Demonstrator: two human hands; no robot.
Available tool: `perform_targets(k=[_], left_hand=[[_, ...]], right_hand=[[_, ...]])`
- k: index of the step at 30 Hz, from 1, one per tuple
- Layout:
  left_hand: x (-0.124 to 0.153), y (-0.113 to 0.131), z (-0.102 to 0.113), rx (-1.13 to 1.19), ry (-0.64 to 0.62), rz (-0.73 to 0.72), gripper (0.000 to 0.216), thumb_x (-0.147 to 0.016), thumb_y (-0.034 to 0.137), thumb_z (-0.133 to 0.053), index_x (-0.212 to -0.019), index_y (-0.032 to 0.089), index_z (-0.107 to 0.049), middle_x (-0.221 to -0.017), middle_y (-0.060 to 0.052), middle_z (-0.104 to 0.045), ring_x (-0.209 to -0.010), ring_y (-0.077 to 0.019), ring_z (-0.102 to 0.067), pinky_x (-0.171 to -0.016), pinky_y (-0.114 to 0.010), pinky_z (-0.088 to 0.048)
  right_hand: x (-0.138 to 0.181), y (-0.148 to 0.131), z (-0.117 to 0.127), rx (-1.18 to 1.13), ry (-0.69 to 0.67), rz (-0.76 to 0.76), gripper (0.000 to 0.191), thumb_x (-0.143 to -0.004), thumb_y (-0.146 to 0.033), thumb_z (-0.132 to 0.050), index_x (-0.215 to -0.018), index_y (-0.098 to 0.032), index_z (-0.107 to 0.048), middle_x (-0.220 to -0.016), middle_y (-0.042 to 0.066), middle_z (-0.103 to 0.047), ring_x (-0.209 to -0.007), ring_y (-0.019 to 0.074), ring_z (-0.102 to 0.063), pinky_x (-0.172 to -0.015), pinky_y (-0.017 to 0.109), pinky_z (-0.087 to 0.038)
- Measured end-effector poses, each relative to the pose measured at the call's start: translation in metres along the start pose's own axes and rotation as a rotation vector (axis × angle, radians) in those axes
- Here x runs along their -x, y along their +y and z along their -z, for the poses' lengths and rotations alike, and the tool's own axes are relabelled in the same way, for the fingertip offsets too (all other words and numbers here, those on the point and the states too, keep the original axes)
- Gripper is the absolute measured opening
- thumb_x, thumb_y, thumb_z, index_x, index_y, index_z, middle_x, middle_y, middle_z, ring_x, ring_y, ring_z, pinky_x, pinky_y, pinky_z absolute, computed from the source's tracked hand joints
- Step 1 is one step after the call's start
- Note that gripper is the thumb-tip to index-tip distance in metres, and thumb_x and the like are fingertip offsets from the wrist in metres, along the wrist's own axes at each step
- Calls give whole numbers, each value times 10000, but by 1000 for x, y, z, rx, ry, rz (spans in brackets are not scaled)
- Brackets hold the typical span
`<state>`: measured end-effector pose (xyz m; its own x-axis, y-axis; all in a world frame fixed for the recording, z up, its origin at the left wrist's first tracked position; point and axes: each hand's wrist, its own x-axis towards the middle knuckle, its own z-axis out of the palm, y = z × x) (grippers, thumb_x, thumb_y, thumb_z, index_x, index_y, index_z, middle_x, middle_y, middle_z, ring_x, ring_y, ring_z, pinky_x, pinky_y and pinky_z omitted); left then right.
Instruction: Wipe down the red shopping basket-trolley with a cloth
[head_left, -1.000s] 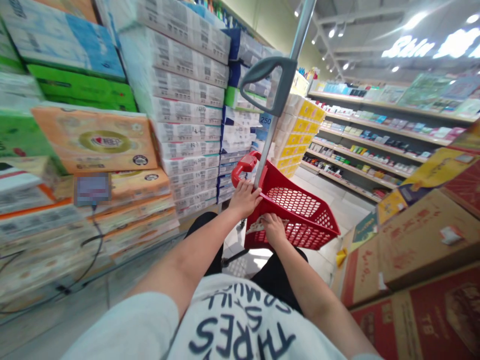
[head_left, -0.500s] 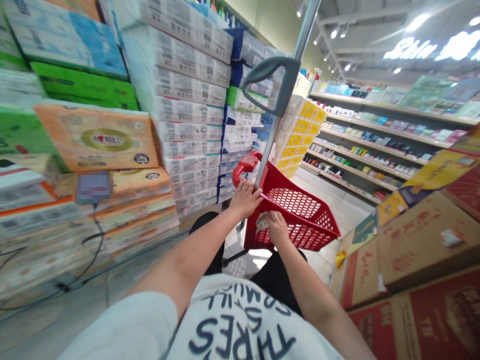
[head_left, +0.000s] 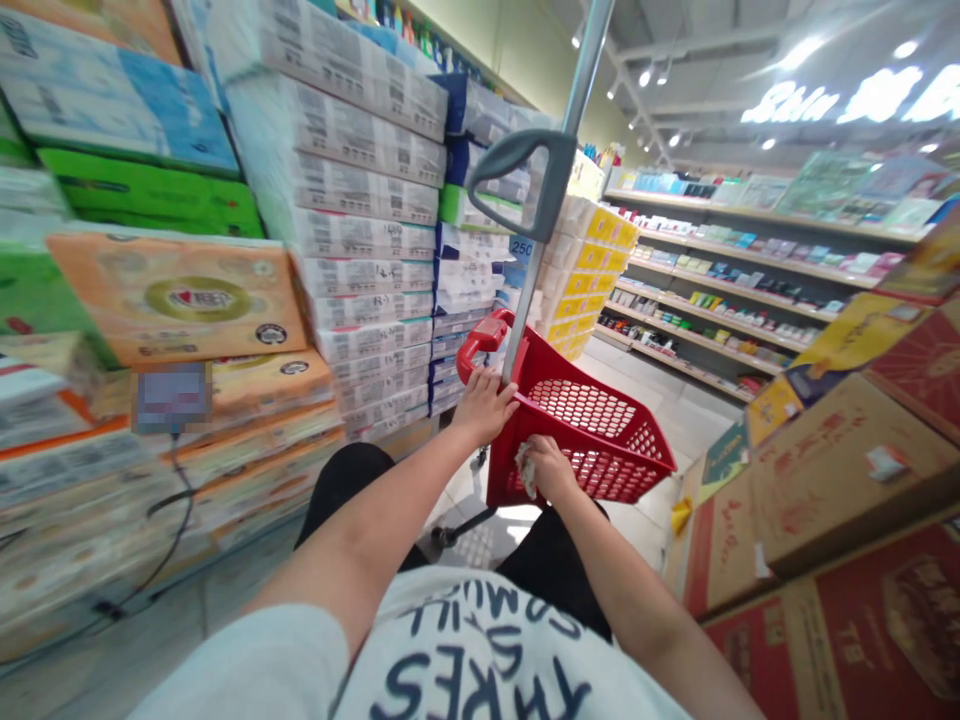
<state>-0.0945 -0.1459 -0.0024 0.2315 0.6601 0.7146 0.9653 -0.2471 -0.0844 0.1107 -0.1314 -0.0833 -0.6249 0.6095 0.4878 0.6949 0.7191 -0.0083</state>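
Observation:
A red plastic shopping basket with perforated sides stands in front of my knees, tilted in view. Its red handle juts up at the back left, beside a metal pole with a grey loop grip. My left hand holds the basket's back upper edge, close to the foot of the pole. Pressed against the solid red end panel is a crumpled pale cloth, pinched in my right hand. That hand's fingers partly hide the cloth.
Tall stacks of wrapped tissue packs rise on the left, orange tissue packs nearer. A blurred small screen with a cable sits there. Cardboard boxes line the right; stocked shelves stand behind. A caster shows below the basket.
The view has shifted slightly. My right hand and the cloth have moved a little downward on the panel. My left knee has swung out to the left; my left hand keeps its hold.

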Motion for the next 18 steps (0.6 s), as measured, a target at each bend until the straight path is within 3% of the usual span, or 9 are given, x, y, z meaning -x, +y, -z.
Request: perform_targets(k=[3,5,9,11,15,18], left_hand=[[0,-2,-1,6,-4,1,375,-944,423,-446,-1208,211,-606,-1257,-147,-557,-1318,-300,-385,-1145,-493,-225],[0,-4,-1,25,-14,0,358,-931,401,-475,-1208,213,-604,-1256,-146,-555,-1321,-301,-377,-1146,-501,-220],[0,-6,0,40,-33,-3,351,-891,313,-534,-1226,221,-588,-1270,-145,-546,-1327,-302,-366,-1148,-515,-208],[0,-6,1,26,-38,-1,359,-880,296,-541,-1229,220,-584,-1275,-148,-542,-1330,-306,-362,-1148,-514,-209],[1,-8,3,21,-53,14,363,-874,297,-537,-1225,221,-584,-1270,-149,-548,-1336,-305,-355,-1154,-500,-195],[1,-9,4,30,-63,27,361,-875,291,-527,-1228,234,-577,-1270,-139,-556,-1336,-296,-360,-1155,-503,-186]], right_hand=[[-20,-5,13,-109,286,-77,355,-857,-70,-406,-978,-227,-701,-1295,69,-545,-1228,212,-467,-1002,378,-446],[-36,-9,22,-173,379,-120,408,-858,-62,-368,-1082,-216,-672,-1353,83,-508,-1294,207,-416,-1070,410,-381],[-56,-15,28,-180,270,-186,503,-874,-297,-527,-1362,-183,-478,-1472,133,-403,-1357,272,-343,-1109,513,-280],[-62,-16,28,-192,192,-270,583,-887,-439,-524,-1404,-187,-426,-1507,138,-356,-1372,306,-319,-1094,551,-269],[-79,-11,31,-343,74,-342,440,-980,-448,-314,-1271,-248,-577,-1270,72,-604,-1180,239,-538,-972,413,-429],[-86,-12,29,-354,115,-345,369,-956,-388,-417,-1226,-235,-617,-1119,74,-662,-1028,213,-610,-902,343,-473]])
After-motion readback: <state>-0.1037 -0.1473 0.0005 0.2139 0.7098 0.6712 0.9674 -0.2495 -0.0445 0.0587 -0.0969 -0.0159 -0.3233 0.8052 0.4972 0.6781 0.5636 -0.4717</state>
